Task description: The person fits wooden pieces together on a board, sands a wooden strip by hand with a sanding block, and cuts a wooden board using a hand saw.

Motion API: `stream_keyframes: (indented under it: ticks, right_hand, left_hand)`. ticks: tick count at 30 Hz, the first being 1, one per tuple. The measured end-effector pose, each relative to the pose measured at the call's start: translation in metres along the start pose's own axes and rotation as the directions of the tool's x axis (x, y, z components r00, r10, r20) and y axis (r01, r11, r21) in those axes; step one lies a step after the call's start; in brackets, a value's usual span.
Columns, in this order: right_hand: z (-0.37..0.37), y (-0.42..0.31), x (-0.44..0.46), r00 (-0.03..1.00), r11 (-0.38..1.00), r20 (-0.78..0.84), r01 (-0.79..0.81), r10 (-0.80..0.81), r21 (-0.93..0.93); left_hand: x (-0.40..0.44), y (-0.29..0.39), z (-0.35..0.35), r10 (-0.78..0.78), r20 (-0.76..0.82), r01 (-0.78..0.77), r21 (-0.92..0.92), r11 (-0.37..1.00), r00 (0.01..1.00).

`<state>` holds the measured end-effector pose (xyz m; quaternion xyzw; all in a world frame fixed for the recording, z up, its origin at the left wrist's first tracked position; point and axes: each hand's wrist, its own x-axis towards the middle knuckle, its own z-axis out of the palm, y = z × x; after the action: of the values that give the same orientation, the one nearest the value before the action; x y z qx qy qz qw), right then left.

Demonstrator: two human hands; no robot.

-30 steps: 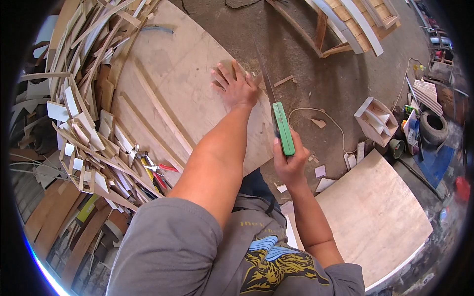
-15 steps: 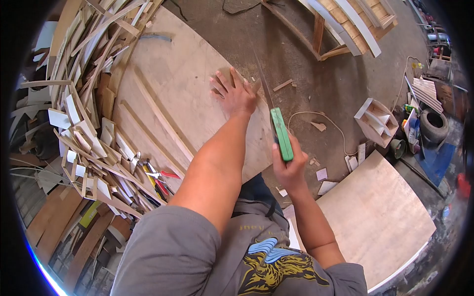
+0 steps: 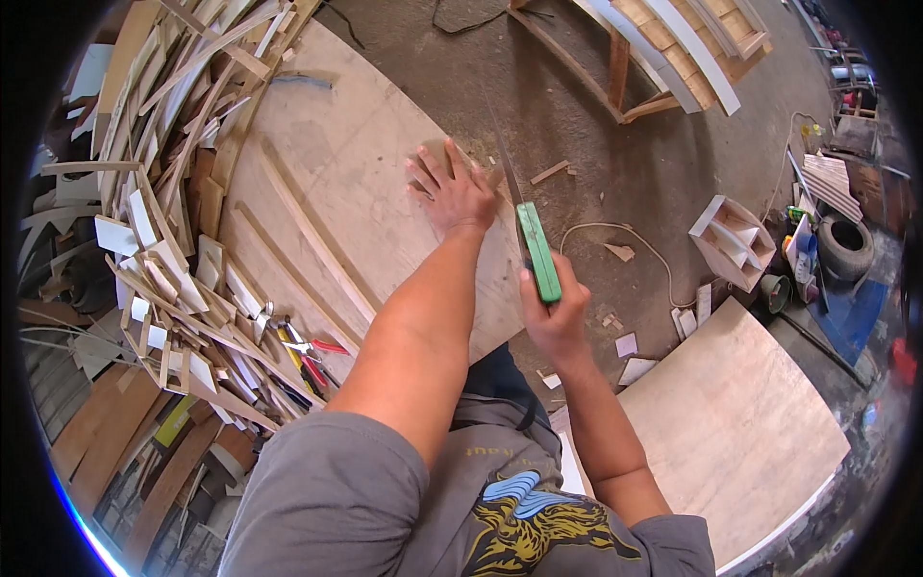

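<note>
My right hand is wrapped round the green handle of a handsaw. Its thin dark blade points away from me along the right edge of a plywood sheet. Flat on that sheet, fingers spread, lies my left hand. Beside the left fingers, a small piece of wood sits at the sheet's edge close to the blade, partly hidden by the hand. Two long thin wood strips lie on the sheet to the left of my forearm.
Scrap wood strips are heaped along the left. Pliers and other hand tools lie near the sheet's lower left. A second plywood panel is at lower right. A wooden frame, a cord and offcuts are on the floor.
The handsaw and my right hand have shifted slightly away from me and to the left. My left hand stays on the plywood in nearly the same place.
</note>
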<state>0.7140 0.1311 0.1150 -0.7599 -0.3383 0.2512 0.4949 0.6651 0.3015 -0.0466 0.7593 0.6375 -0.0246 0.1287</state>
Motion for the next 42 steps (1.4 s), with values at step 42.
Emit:
stream_keyframes:
  ticks: [42]
  right_hand:
    - [0.015,0.003,0.028,0.988,0.991,0.079,-0.130,0.131,-0.016]
  left_hand:
    - [0.000,0.002,-0.009,-0.019,0.059,0.020,-0.019,1.000,0.998]
